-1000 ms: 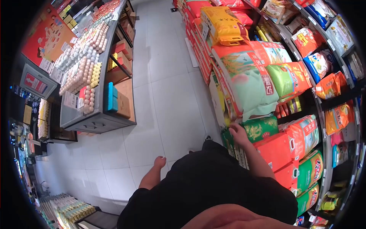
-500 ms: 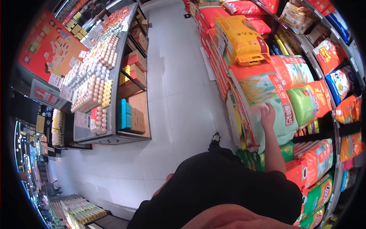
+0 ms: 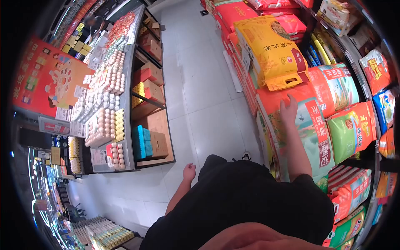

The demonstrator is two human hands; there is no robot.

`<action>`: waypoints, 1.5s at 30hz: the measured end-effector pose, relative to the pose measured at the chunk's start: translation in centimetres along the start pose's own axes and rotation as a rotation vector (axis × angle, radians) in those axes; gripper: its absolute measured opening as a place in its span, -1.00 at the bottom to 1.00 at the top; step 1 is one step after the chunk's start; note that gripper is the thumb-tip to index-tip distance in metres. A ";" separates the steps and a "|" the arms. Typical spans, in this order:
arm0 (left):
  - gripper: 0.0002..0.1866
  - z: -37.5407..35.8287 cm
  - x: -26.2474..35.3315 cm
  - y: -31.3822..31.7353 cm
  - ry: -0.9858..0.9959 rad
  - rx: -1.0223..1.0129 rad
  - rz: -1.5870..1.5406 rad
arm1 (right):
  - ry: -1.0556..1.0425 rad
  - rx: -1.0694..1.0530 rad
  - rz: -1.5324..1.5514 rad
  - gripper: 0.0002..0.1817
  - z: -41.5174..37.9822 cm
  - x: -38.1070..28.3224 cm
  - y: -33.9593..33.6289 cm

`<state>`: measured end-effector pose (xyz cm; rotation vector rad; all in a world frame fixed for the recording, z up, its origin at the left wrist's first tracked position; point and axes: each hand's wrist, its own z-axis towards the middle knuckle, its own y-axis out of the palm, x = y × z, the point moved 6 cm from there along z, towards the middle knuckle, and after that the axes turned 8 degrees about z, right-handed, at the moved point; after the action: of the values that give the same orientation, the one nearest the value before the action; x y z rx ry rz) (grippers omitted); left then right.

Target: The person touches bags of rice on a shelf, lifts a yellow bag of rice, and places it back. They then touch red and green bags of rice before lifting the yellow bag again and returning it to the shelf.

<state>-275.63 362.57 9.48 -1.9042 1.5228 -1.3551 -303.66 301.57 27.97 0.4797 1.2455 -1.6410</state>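
Note:
My right hand is over the top of a large red and pale green rice bag, fingers apart and pointing toward a yellow rice bag lying just beyond. Nothing is in its grip; whether it touches the bag is hard to tell. Above the floor, left of my body, my left hand hangs with curled fingers; what it holds, if anything, is too small to make out. To the right of the pale green bag sit a green and orange bag and a red and light blue one.
An egg stand with trays of eggs runs along the left, boxes on its lower shelf. Tiled floor lies between it and the stacked bags. A person is behind the stand. Shelves hold more bags at right.
My right hand has moved forward over the bag toward the yellow one, and its fingers have spread. My left hand has come into view from beside my body. The whole view has shifted slightly.

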 end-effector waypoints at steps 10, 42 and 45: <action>-0.53 15.6 -1.2 2.8 0.054 -0.247 0.300 | -0.053 0.184 -0.048 -0.42 12.8 -5.5 4.7; -0.55 34.8 83.3 -10.0 1.546 -0.320 0.033 | 0.360 0.390 -0.606 -0.36 21.3 -6.0 13.9; -0.47 31.6 90.9 -4.7 1.780 -0.249 0.202 | 0.385 0.397 -0.587 -0.36 21.5 -6.2 13.7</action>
<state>-249.98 274.57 39.07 -0.0701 2.3556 -3.0211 -284.01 285.49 34.42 0.7478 1.4278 -2.4018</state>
